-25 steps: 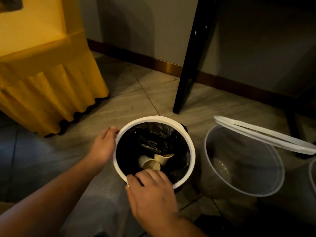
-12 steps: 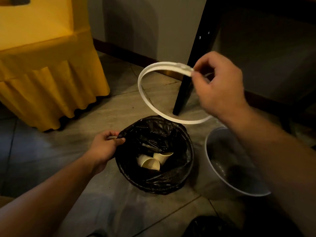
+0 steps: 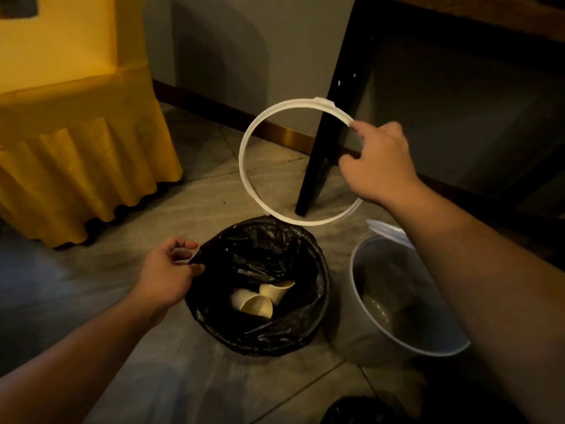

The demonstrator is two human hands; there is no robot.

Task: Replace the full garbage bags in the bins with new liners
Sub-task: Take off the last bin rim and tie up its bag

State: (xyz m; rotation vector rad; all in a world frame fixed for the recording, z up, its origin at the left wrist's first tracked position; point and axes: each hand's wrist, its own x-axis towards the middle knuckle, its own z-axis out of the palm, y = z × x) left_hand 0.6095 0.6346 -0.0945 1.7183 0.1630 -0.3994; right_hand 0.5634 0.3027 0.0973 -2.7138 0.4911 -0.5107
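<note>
Liner removal: right hand (image 3: 377,162) grips the detached white retaining ring (image 3: 244,166); left hand (image 3: 166,270) pinches the black bag (image 3: 275,249) edge. Next, presumably: set ring aside, gather bag.

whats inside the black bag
Pale paper cups, at least two, lie at the bottom of the black bag. Anything beneath them is hidden by the cups and the bag's dark folds.

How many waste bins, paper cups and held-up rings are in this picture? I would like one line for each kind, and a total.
Round waste bins: 2, the black-lined bin and the pale empty bin
Beige paper cups: 2
White plastic ring, held up: 1
Total: 5
</note>
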